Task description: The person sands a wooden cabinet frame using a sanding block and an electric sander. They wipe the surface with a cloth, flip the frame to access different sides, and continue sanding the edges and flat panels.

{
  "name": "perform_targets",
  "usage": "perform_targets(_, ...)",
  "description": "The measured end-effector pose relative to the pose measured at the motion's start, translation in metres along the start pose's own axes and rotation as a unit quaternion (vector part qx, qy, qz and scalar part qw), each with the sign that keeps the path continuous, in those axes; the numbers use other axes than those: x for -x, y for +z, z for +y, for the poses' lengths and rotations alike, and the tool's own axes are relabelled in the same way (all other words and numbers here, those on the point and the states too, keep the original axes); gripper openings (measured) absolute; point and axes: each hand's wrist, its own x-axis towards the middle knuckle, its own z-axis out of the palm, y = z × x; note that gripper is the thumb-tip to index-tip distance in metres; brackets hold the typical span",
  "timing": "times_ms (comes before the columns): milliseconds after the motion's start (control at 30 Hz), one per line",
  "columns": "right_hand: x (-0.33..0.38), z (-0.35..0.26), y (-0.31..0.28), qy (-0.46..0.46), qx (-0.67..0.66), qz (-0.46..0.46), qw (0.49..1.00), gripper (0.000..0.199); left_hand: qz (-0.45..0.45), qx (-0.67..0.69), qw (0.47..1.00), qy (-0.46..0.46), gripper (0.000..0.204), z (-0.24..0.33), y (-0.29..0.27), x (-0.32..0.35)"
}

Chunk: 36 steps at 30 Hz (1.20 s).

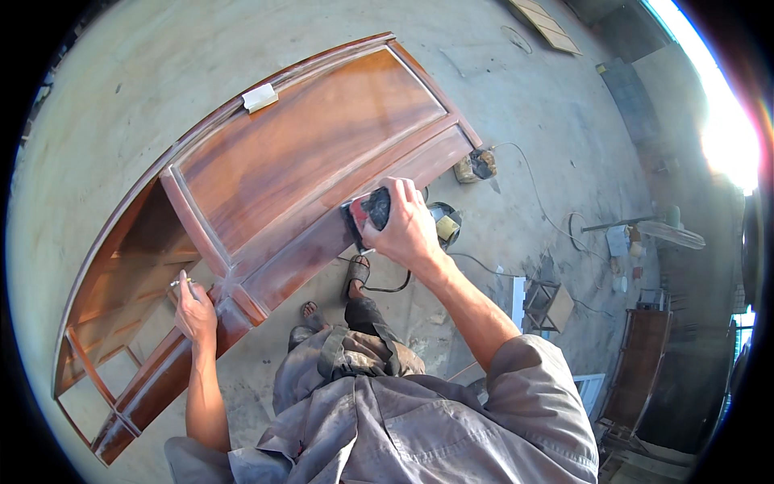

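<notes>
A large reddish-brown wooden cabinet frame point(306, 145) with a flat panel lies before me, its edges dusted white. My right hand point(409, 230) is wrapped round a black and red electric sander point(372, 211), whose base rests on the near rail of the frame. A dark cord runs below it by my foot. My left hand point(196, 310) is closed by the open, unpanelled section, near the frame's crosspiece. Between its fingers sticks a thin white cigarette point(184, 281). A folded piece of pale sandpaper point(260, 98) lies on the far edge of the panel.
Beyond the near rail stand a dark bucket point(446, 223) with something yellowish in it and a stained container point(476, 165). Cords point(536, 185) trail over the concrete floor. Off to the right are a fan point(669, 234), a small stool point(550, 306) and a brown wooden panel point(637, 371).
</notes>
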Motion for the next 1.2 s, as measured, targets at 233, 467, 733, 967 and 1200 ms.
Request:
perform_targets(233, -0.076, 0.135, -0.069, 0.054, 0.005, 0.022, 0.998, 0.065, 0.012, 0.013, 0.999, -0.037, 0.039, -0.001, 0.000, 0.005)
perform_targets(467, -0.164, 0.179, -0.100, 0.078, 0.006, 0.036, 0.996, 0.063, 0.014, 0.013, 0.999, -0.037, 0.039, -0.003, 0.000, 0.006)
perform_targets(733, -0.107, 0.079, -0.040, -0.008, 0.012, -0.010, 1.000, 0.066, 0.024, 0.002, 0.999, -0.027, 0.041, 0.007, -0.008, 0.005)
perform_targets(967, -0.012, -0.099, 0.049, -0.127, -0.020, -0.107, 0.986, 0.067, -0.003, -0.009, 0.998, -0.062, 0.044, 0.009, -0.010, 0.008)
perform_targets(1200, 0.014, -0.149, 0.071, -0.228, -0.058, -0.203, 0.951, 0.068, -0.040, 0.012, 0.997, -0.066, 0.049, 0.012, -0.014, 0.003)
